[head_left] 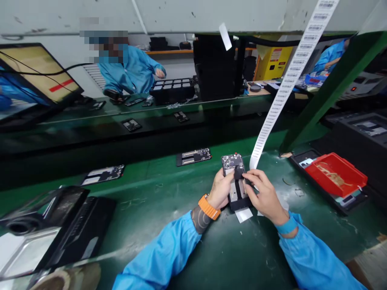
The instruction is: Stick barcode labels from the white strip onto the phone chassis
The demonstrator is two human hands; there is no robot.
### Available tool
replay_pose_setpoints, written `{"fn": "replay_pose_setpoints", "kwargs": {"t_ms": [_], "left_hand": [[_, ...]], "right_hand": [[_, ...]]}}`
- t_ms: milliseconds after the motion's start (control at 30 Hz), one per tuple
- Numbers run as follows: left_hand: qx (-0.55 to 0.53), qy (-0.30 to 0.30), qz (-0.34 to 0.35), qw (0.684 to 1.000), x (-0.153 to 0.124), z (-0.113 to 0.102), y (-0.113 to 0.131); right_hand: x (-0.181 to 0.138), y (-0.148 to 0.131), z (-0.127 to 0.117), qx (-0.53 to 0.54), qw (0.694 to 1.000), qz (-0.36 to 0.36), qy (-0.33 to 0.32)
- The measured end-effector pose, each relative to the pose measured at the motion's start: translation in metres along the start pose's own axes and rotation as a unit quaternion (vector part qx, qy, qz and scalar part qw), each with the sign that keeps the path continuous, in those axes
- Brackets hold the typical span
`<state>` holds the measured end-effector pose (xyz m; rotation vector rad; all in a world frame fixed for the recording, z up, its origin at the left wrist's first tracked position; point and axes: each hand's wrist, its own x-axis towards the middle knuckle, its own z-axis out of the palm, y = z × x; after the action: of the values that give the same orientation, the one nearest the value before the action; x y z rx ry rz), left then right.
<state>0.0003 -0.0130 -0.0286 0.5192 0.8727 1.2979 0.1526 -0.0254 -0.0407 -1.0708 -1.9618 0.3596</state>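
My left hand (221, 188) is wrapped round the left side of an opened phone (235, 162), whose circuit board and inner frame face up. Its thumb lies on the phone's face, beside a small black square piece (239, 173). From the right, my right hand (266, 195) has its bent fingers at the edge of that black piece, with the thumb lower on the phone's right side. The exact contact of the right fingertips is hard to make out. Below the phone, a white paper slip (243, 215) sticks out over the green bench.
A strip of barcode labels (281, 100) hangs down just behind my right hand. Opened phones (194, 156) lie along the bench's far side. To the right, a red tray (338, 175) sits near a green post (329, 84). A co-worker (130, 68) is across the line.
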Motion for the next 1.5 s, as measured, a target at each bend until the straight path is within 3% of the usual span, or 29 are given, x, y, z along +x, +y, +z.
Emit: {"fn": "replay_pose_setpoints", "kwargs": {"t_ms": [233,367,533,800,1000,1200,1267,1367,1433,1500], "left_hand": [[0.032,-0.053,-0.016,0.998,-0.008,-0.002,0.004],[0.029,-0.06,-0.025,0.997,-0.008,-0.002,0.005],[0.034,-0.068,-0.041,0.996,-0.01,0.0,0.002],[0.1,-0.089,-0.006,0.991,-0.01,-0.005,-0.005],[0.13,-0.133,0.015,0.982,-0.013,-0.003,-0.001],[0.019,-0.149,-0.158,0.976,-0.009,-0.002,-0.004],[-0.041,-0.126,-0.176,0.975,-0.004,-0.004,0.0],[-0.089,-0.061,-0.153,0.982,0.003,-0.008,0.008],[-0.085,-0.058,-0.154,0.983,0.004,-0.009,0.01],[-0.068,-0.095,-0.17,0.979,0.002,-0.007,0.007]], "right_hand": [[-0.001,-0.009,-0.002,0.014,0.997,-0.026,0.075],[-0.003,-0.01,-0.003,-0.01,0.997,-0.068,0.033],[-0.003,-0.006,-0.003,-0.047,0.997,-0.038,0.048],[-0.002,-0.004,-0.005,-0.052,0.997,-0.043,0.037],[0.001,0.0,-0.011,-0.004,0.999,0.022,-0.027],[0.004,-0.003,-0.019,-0.076,0.992,0.034,-0.094],[0.005,-0.009,-0.029,-0.046,0.989,0.011,-0.14],[0.004,-0.021,-0.04,0.087,0.976,-0.01,-0.197],[0.001,-0.026,-0.037,0.144,0.98,0.007,-0.134],[-0.003,-0.029,-0.023,0.126,0.991,0.023,-0.036]]}}
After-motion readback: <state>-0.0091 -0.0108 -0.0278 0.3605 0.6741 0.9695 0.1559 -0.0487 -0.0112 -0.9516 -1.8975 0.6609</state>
